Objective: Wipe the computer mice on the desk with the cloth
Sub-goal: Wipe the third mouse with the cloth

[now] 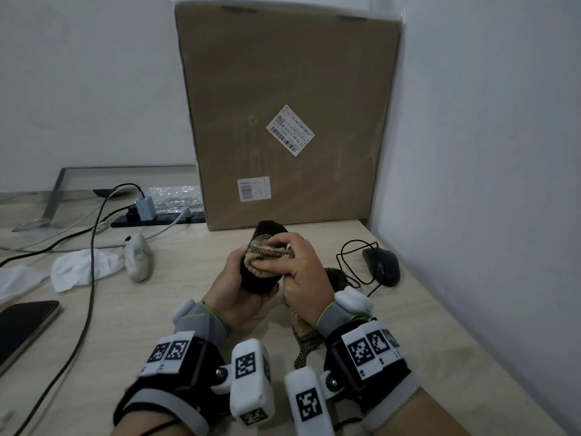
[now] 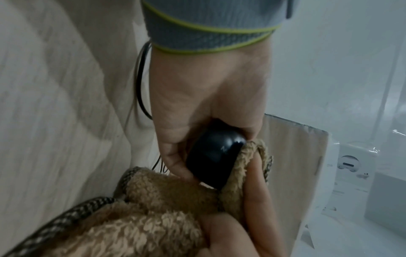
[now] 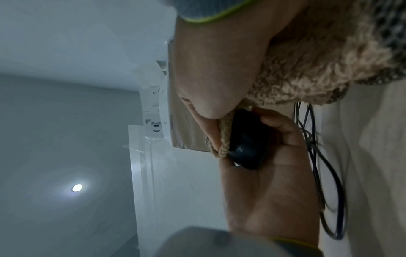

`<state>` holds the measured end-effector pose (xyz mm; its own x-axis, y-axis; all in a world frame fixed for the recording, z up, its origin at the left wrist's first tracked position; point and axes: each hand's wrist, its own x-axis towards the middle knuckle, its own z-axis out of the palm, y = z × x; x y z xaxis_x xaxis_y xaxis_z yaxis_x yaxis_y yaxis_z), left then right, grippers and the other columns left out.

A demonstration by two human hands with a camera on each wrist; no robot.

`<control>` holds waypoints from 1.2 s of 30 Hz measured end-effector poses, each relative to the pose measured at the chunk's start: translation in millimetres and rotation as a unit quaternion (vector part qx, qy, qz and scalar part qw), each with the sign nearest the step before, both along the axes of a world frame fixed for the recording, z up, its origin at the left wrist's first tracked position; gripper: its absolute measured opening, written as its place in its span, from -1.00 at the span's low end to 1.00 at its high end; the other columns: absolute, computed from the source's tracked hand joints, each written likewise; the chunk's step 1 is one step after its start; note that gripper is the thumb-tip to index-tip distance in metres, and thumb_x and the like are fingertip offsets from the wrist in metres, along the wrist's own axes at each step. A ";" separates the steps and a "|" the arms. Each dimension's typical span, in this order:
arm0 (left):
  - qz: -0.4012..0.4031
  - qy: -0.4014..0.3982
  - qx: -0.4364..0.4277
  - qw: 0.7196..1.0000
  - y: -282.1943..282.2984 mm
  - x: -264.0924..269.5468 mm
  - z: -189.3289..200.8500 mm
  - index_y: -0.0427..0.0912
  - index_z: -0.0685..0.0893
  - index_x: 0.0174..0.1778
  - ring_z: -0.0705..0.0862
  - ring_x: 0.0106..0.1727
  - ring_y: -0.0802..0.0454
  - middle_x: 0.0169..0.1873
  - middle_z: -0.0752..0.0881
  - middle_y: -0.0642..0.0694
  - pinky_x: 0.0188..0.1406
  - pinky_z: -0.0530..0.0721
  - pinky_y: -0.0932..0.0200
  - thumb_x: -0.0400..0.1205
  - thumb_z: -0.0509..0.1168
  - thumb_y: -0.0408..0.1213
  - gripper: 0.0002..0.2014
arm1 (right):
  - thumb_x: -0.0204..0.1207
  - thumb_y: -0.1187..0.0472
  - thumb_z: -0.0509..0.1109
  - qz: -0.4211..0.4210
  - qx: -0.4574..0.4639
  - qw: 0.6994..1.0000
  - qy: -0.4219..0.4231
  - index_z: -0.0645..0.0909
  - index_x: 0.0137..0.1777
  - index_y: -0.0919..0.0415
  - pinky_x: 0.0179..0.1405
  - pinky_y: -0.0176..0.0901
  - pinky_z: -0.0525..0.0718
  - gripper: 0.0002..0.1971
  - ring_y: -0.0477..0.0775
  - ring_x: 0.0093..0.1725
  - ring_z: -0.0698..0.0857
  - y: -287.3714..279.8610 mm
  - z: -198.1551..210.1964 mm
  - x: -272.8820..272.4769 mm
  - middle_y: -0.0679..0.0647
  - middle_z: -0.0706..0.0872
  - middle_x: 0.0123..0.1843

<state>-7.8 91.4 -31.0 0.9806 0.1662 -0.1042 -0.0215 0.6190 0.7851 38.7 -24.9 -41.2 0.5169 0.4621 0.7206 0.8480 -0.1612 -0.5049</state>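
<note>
My left hand (image 1: 242, 287) holds a black computer mouse (image 1: 257, 278) above the desk, fingers curled round its body. My right hand (image 1: 298, 265) presses a fluffy tan cloth (image 1: 267, 253) with a checked edge against the mouse's top; the cloth's tail hangs down by my right wrist (image 1: 306, 338). In the left wrist view the black mouse (image 2: 216, 154) sits in the palm with the cloth (image 2: 153, 205) against it. The right wrist view shows the same mouse (image 3: 248, 139) and cloth (image 3: 307, 69). A second black wired mouse (image 1: 382, 265) lies on the desk at the right. A white mouse (image 1: 138, 258) lies at the left.
A tall cardboard box (image 1: 286, 121) stands against the wall behind my hands. A power strip (image 1: 157, 218) with a charger and cables runs at the back left. Crumpled white tissue (image 1: 81, 269) and a dark tablet (image 1: 22, 325) lie at the left. The wall (image 1: 487, 184) is close on the right.
</note>
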 end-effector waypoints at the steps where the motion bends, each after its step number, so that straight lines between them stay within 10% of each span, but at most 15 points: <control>1: 0.005 -0.011 -0.007 1.000 0.9 1.2 0.1 -0.20 0.64 0.17 0.65 0.02 -0.05 0.04 0.71 -0.22 0.02 0.55 0.09 0.67 -0.03 -0.04 -0.57 | 0.41 0.42 0.28 0.016 0.007 1.000 0.011 0.79 -0.03 0.09 0.25 -0.24 0.46 -0.67 -0.02 0.22 0.47 -0.2 0.8 -0.8 -0.01 0.56 0.21; 7: -0.003 -0.095 -0.082 0.992 9.8 0.1 4.7 -0.35 0.80 -0.17 0.80 -0.22 -0.13 -0.19 0.77 -0.30 -0.29 0.77 0.10 0.53 0.12 -0.06 -0.54 | 0.31 0.41 0.15 0.065 0.000 0.996 0.057 0.80 -0.12 0.26 0.19 -0.27 0.57 -0.63 0.05 0.16 0.57 -1.3 4.4 -8.0 0.02 0.54 0.13; 13: -0.003 -0.109 -0.107 0.988 14.8 -0.3 2.5 -0.32 0.64 0.25 0.77 0.06 -0.17 0.14 0.71 -0.31 -0.04 0.77 -0.03 0.52 0.27 -0.12 -0.55 | 0.33 0.45 0.14 0.022 0.027 0.997 0.070 0.55 0.38 0.16 0.22 -0.53 0.45 -0.42 0.00 0.22 0.55 -0.7 3.8 -5.8 0.13 0.55 0.23; 21: -0.027 -0.085 -0.002 0.996 11.6 -1.7 -1.1 -0.29 0.63 0.31 0.68 0.23 -0.16 0.24 0.66 -0.29 0.16 0.72 0.00 0.62 0.16 -0.14 -0.57 | 0.29 -0.25 0.31 -0.046 -0.025 0.998 0.042 0.32 0.53 0.04 0.33 -0.15 0.50 -0.21 0.00 0.34 0.48 1.0 -3.1 -0.1 0.02 0.46 0.34; 36: 0.015 -0.070 0.025 0.997 5.2 3.2 -2.9 -0.18 0.50 0.43 0.70 0.14 -0.09 0.20 0.70 -0.21 0.18 0.69 0.03 0.72 0.10 -0.18 -0.63 | 0.38 0.11 0.53 -0.053 0.101 0.992 0.058 0.60 0.34 0.18 0.07 -0.64 0.43 -0.49 -0.22 0.05 0.60 -4.0 3.4 1.9 0.01 0.68 0.04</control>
<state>-4.6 96.6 -33.9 0.9796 0.1963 0.0424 -0.1503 0.5768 0.8029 40.6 -28.9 -37.8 0.6397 0.2528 0.7259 0.7661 -0.1324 -0.6290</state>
